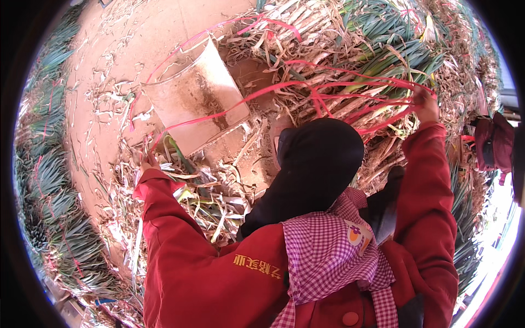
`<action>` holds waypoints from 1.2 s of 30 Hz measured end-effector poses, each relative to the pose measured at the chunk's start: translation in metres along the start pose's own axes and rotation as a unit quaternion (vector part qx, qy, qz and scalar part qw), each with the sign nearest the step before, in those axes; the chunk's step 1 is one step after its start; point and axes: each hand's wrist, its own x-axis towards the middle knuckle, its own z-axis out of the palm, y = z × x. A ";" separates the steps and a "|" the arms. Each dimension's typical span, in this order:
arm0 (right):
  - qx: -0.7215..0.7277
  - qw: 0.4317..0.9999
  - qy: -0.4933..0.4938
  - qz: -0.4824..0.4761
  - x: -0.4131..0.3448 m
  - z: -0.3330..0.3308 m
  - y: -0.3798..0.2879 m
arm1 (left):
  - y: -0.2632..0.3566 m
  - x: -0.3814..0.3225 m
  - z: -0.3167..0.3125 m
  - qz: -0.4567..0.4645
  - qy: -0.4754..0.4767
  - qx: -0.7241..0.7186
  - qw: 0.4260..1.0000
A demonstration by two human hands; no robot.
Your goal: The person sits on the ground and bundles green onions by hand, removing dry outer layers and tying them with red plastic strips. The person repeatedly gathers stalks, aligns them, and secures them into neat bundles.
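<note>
My right hand [426, 104] grips a bunch of red plastic tying strips [369, 84] above the heap of long green onions [352, 78]. One strip [221, 115] runs from there across a pale, soil-stained board [203, 98] to my left hand [150, 163]. My left fingers pinch its end over a litter of dry leaves and peelings [213, 197]. Another length of strip [180, 48] loops round the far side of the board. The onions lie with pale stalks and roots towards the left and green leaves to the right.
My bent knee [328, 151] in dark trousers rises between my arms. At the far left runs a long row of onion bundles [53, 164] tied with red strips. The brown floor [123, 37] carries scattered leaf scraps. A dark red bag-like thing [494, 141] is at the right.
</note>
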 end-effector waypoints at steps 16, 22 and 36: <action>-0.418 0.883 0.197 -0.086 -0.150 -0.308 -0.213 | 0.040 -0.063 0.028 0.122 -0.177 0.833 0.510; -0.677 0.725 -0.018 -0.124 -0.253 -0.242 -0.184 | -0.096 -0.314 0.244 -0.008 -0.520 0.364 0.773; -0.346 0.908 -0.139 -0.189 -0.538 -0.097 -0.157 | -0.325 -0.901 0.159 -0.530 -0.806 0.120 -0.235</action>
